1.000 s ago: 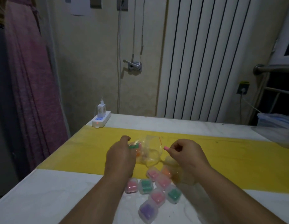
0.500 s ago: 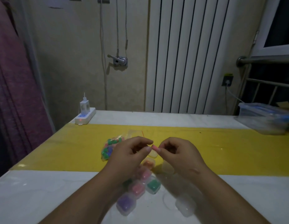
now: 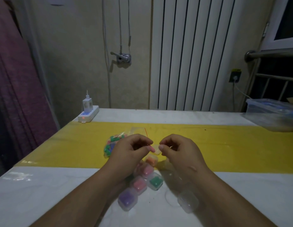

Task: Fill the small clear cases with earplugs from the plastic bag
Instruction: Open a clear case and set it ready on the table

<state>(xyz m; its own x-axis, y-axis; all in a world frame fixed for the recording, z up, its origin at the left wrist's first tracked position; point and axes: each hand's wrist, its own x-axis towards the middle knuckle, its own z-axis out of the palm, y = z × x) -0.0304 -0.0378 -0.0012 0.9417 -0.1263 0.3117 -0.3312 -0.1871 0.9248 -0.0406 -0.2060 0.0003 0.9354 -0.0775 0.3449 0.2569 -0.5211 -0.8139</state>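
- Hands: the left hand and right hand are raised over the yellow strip of the worktop. Their fingers are curled and the fingertips nearly meet.
- Item in work: a small clear case is pinched between the two sets of fingertips, each hand gripping one side. A pink tip shows at the left thumb; in this dim light I cannot tell whether it is an earplug or the nail.
- Supply: the plastic bag lies on the yellow strip just left of, and partly behind, the left hand. Mixed green, pink and blue earplugs remain inside it.
- Done: at least five filled cases sit bunched on the near side, between the forearms. They show orange, pink, green, pink and purple; the left forearm may hide more.
- Outstanding: one empty case lies near the right forearm, apart from the filled group. Judged from this, the task is well advanced but not finished, with the held case and the empty one still to fill.
- Other items: a power strip with a charger plugged in stands at the far left corner. A lidded tub sits at the far right.
- Markings: no brand, label or writing is legible anywhere.
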